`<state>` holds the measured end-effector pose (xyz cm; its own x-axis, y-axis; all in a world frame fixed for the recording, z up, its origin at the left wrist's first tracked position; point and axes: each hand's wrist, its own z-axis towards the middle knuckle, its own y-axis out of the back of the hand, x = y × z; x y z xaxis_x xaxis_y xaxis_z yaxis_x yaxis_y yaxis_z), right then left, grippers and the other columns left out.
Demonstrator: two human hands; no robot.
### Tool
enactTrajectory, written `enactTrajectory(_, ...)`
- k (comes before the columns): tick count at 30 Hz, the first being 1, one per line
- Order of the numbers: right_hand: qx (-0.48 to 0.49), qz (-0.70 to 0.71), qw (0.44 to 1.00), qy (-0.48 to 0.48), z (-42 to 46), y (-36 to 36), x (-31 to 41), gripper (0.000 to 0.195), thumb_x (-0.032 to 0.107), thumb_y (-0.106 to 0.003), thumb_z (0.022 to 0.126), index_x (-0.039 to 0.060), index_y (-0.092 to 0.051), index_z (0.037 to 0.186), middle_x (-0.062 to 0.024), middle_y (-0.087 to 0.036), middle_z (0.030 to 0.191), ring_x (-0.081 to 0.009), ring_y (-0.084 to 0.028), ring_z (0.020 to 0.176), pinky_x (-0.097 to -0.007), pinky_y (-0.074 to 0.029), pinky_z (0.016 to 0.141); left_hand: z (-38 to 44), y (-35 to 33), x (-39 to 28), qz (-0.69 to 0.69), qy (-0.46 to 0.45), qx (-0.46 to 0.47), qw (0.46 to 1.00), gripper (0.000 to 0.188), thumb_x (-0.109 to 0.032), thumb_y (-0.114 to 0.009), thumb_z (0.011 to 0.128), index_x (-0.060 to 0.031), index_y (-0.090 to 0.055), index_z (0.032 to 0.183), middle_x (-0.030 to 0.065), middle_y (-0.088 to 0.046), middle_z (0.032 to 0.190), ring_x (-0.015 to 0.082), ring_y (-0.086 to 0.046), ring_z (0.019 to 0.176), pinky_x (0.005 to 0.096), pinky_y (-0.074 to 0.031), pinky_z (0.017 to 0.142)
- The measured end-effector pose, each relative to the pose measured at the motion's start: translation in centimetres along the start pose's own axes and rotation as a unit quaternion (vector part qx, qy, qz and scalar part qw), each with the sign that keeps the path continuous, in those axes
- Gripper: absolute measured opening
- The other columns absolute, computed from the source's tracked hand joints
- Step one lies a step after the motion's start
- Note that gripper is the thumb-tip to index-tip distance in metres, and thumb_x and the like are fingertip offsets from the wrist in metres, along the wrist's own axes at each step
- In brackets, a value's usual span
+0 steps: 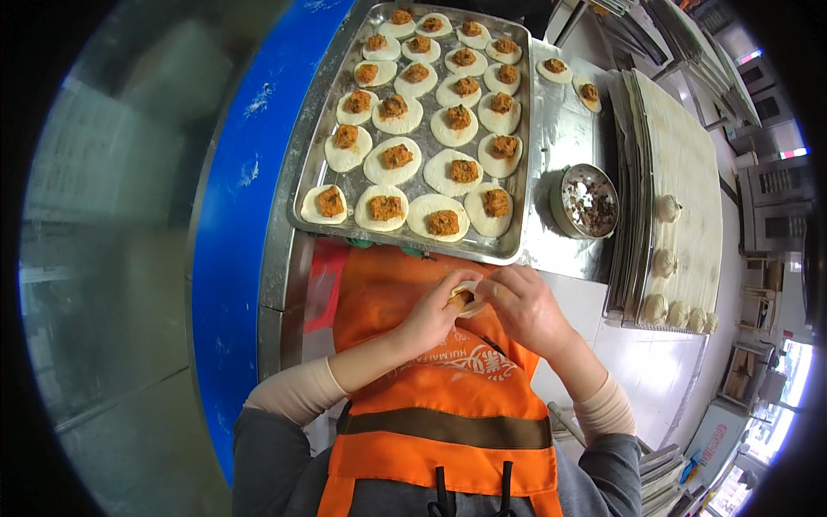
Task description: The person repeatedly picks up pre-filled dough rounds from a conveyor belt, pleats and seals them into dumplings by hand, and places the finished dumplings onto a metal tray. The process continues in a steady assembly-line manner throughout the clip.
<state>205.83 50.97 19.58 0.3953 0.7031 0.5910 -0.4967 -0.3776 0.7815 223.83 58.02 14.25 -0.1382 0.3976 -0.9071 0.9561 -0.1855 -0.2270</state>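
Observation:
Both of my hands meet in front of the orange apron, just below a large metal tray [413,240]. My left hand [434,309] cups a round dough wrapper [470,309] with some brown filling showing inside. The fingers of my right hand [526,304] pinch the wrapper's upper right rim, so its edge is gathered upward around an opening. On the tray lie rows of flat dough rounds, each topped with a lump of orange-brown filling, such as the dough round [429,226] in the nearest row.
Right of the tray, a metal bowl [561,216] with dark filling scraps stands on the steel table [543,252]. Two filled dough rounds [554,79] lie behind it. Farther right, stacked cloth-covered racks [688,161] carry several pleated buns [665,263]. A blue strip [242,245] borders the left.

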Motion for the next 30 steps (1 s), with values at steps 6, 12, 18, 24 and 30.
enactTrajectory(6,-0.011,0.031,0.999,-0.029,0.3,-0.1,0.1,0.027,0.002,-0.068,0.074,0.0040,-0.060,0.099,-0.0105,-0.059,0.092,-0.0307,-0.059,0.082,-0.0395,-0.048,0.074,-0.2,-0.3,-1.5,-0.169,0.055,0.008,0.984,0.039,-0.017,-0.037,0.102,-0.0030,-0.040,0.138,0.0103,-0.055,0.125,0.0111,-0.057,0.103,0.0268,-0.052,0.077)
enactTrajectory(12,0.005,-0.049,0.999,0.013,0.6,0.1,-0.2,0.023,-0.001,-0.067,0.075,0.0038,-0.061,0.097,-0.0104,-0.060,0.090,-0.0313,-0.059,0.079,-0.0392,-0.049,0.071,1.3,-1.5,1.1,-0.301,0.038,-0.043,0.952,0.058,-0.057,-0.028,0.100,-0.0071,-0.051,0.119,0.0042,-0.059,0.087,0.0111,-0.057,0.067,0.0226,-0.044,0.049)
enactTrajectory(18,-0.006,-0.042,0.999,0.012,0.7,0.6,0.0,0.026,0.000,-0.069,0.074,0.0042,-0.061,0.098,-0.0090,-0.061,0.090,-0.0287,-0.060,0.080,-0.0378,-0.049,0.071,1.1,-2.0,-0.2,-0.187,0.000,-0.078,0.979,0.061,-0.060,-0.024,0.100,-0.0079,-0.054,0.109,-0.0006,-0.055,0.071,0.0061,-0.047,0.051,0.0193,-0.035,0.042)
enactTrajectory(24,-0.047,-0.014,0.999,0.019,0.9,-0.4,0.6,0.022,0.002,-0.065,0.071,0.0042,-0.061,0.093,-0.0072,-0.058,0.088,-0.0257,-0.058,0.080,-0.0355,-0.047,0.071,2.1,-1.7,2.8,-0.168,-0.023,-0.100,0.980,0.056,-0.055,-0.030,0.101,-0.0064,-0.055,0.112,0.0000,-0.056,0.074,0.0055,-0.047,0.051,0.0198,-0.035,0.041)
enactTrajectory(30,-0.040,0.009,0.999,0.020,0.6,0.1,-0.1,0.026,-0.001,-0.069,0.074,0.0052,-0.062,0.098,-0.0093,-0.062,0.089,-0.0298,-0.060,0.076,-0.0396,-0.050,0.068,0.9,-1.5,0.7,-0.084,-0.020,-0.093,0.992,0.061,-0.058,-0.025,0.100,-0.0065,-0.055,0.114,0.0021,-0.058,0.077,0.0061,-0.048,0.050,0.0195,-0.040,0.041)
